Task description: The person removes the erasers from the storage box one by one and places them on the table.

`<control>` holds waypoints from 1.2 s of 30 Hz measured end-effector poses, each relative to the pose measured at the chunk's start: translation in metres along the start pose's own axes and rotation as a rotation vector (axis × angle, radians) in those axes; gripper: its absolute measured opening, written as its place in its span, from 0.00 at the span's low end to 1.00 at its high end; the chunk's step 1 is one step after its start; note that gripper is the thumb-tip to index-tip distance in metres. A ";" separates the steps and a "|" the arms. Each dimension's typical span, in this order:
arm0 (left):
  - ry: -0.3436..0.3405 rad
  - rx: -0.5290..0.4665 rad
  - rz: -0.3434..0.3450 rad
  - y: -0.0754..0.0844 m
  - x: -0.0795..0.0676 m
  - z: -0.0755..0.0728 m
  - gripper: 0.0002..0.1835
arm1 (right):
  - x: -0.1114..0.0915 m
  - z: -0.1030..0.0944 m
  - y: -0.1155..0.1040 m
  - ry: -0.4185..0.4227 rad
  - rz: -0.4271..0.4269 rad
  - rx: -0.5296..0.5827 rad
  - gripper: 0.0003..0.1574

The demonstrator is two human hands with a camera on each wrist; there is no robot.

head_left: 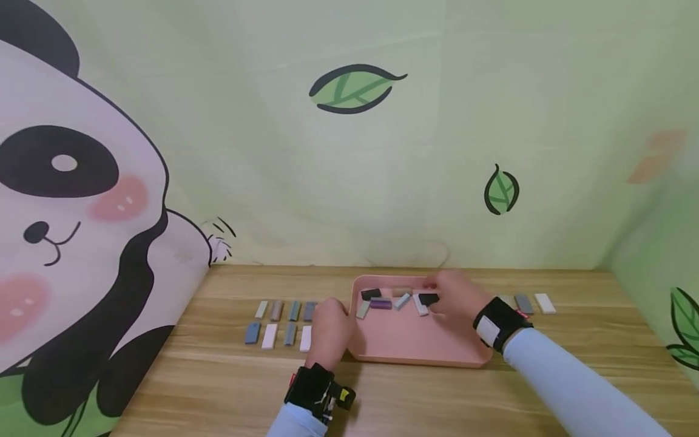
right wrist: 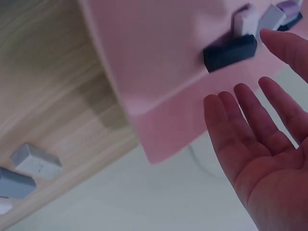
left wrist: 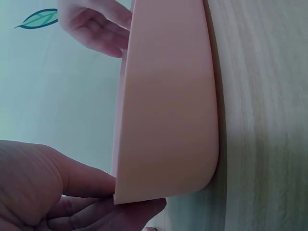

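A shallow pink tray (head_left: 420, 340) sits on the wooden table and holds several small rectangular blocks toward its back. At the tray's left side, my left hand (head_left: 329, 331) pinches the wall; the left wrist view shows the thumb at the rim and fingers against the outside. My right hand (head_left: 459, 294) reaches over the back right of the tray, fingers spread and nothing held. Close to its fingertips lies a black block (right wrist: 231, 53), beside a white block (head_left: 420, 305). A purple block (head_left: 380, 303) and another black block (head_left: 371, 294) are farther left.
Left of the tray, several blocks stand in two rows, among them a blue block (head_left: 252, 332) and a white one (head_left: 269, 336). Right of it lie a grey block (head_left: 523, 304) and a white block (head_left: 545, 303). A printed cloth backdrop (head_left: 327, 182) rises behind the table.
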State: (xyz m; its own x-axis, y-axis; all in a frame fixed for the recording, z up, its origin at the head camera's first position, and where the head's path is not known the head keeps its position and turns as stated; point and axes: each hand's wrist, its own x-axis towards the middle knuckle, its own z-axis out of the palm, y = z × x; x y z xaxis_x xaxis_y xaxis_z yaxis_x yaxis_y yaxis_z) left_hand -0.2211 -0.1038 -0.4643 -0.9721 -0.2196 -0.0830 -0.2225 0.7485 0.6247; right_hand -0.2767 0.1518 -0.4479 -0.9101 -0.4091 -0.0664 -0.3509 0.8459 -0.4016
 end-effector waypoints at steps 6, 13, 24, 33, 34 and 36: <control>-0.017 -0.004 -0.002 0.000 0.000 -0.002 0.13 | 0.003 0.010 -0.003 -0.009 0.029 -0.031 0.21; -0.032 -0.021 -0.001 0.002 0.001 -0.003 0.12 | 0.005 0.015 -0.004 -0.007 0.042 -0.089 0.14; -0.024 -0.025 0.016 0.000 0.002 -0.001 0.13 | 0.004 0.018 -0.006 0.016 0.020 -0.106 0.02; -0.043 -0.042 -0.014 0.000 0.001 -0.001 0.11 | 0.005 0.024 -0.005 0.025 0.047 -0.109 0.06; -0.043 -0.042 -0.016 0.000 0.001 -0.001 0.11 | 0.006 0.025 -0.004 0.029 0.041 -0.114 0.07; -0.044 -0.041 -0.020 -0.001 0.001 -0.001 0.11 | 0.007 0.027 -0.003 0.037 0.035 -0.114 0.09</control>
State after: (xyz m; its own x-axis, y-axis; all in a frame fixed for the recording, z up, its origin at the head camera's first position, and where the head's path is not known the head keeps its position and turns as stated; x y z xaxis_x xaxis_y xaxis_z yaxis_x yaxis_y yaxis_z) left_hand -0.2222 -0.1053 -0.4645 -0.9700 -0.2057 -0.1294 -0.2394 0.7179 0.6537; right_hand -0.2763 0.1375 -0.4716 -0.9289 -0.3678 -0.0440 -0.3399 0.8935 -0.2935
